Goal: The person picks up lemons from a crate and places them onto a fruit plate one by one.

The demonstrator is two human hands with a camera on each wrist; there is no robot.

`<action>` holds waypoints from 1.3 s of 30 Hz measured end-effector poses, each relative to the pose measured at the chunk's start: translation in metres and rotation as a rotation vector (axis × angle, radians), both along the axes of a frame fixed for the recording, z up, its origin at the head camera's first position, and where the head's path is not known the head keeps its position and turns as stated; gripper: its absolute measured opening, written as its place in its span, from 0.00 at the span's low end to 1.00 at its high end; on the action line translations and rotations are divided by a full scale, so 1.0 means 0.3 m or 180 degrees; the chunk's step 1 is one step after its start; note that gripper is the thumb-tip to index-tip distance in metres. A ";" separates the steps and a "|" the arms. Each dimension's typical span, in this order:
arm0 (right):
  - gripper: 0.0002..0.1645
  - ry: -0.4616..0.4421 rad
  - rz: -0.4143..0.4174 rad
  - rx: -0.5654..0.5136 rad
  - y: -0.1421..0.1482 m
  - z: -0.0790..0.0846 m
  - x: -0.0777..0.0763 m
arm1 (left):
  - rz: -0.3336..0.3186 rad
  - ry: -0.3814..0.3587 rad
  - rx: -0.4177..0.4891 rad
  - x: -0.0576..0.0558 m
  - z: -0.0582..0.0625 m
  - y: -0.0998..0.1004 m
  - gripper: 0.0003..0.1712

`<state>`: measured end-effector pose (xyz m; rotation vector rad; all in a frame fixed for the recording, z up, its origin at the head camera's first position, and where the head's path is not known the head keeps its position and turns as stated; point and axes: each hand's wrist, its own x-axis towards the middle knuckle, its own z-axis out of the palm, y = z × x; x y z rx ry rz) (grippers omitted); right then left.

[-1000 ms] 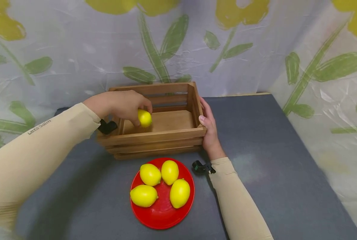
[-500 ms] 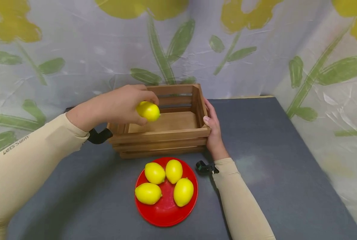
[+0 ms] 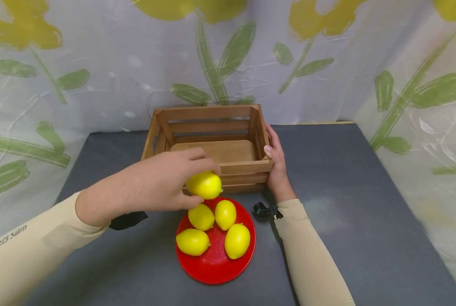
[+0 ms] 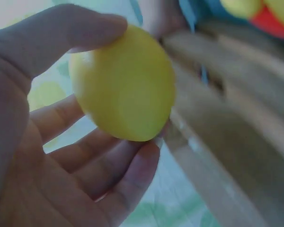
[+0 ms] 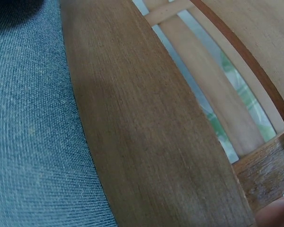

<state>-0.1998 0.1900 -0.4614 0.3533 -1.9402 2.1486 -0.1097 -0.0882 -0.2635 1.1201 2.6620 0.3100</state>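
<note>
My left hand (image 3: 163,180) grips a yellow lemon (image 3: 205,185) between thumb and fingers, over the far edge of the red plate (image 3: 212,272). In the left wrist view the thumb lies on one side of this lemon (image 4: 128,90) and the fingers curl round the other. Several more lemons (image 3: 192,242) lie on the plate. Behind it stands a slatted wooden crate (image 3: 247,168), its bottom panel visible inside. The right hand (image 3: 277,165) holds the crate's right end, thumb at the front corner. The right wrist view is mostly crate slats (image 5: 146,118), with a bit of finger at the lower right.
A dark grey table (image 3: 339,204) carries the crate and plate. A wall sheet (image 3: 136,63) painted with flowers and leaves rises behind the table and along its right side. Both forearms wear beige sleeves (image 3: 312,250) and black wrist cameras (image 3: 264,211).
The left hand has lifted the lemon from inside the crate and brought it over the front slats toward the plate. The right hand keeps its hold on the crate's end. The view has shifted slightly.
</note>
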 end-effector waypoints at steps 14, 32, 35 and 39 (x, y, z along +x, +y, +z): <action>0.45 -0.0069 0.0002 0.0024 -0.007 0.004 0.000 | -0.0285 0.0314 0.0056 0.207 -0.219 0.002 0.28; 0.47 -0.0131 0.0004 -0.0233 0.002 0.012 -0.001 | -0.0400 0.0605 0.0434 0.334 -0.435 0.016 0.29; 0.47 -0.0142 0.0009 -0.0213 -0.003 0.012 0.001 | -0.0371 0.0593 0.0412 0.339 -0.450 0.014 0.29; 0.47 -0.0162 0.0043 -0.0185 -0.012 0.012 0.002 | -0.0356 0.0557 0.0380 0.349 -0.464 0.010 0.29</action>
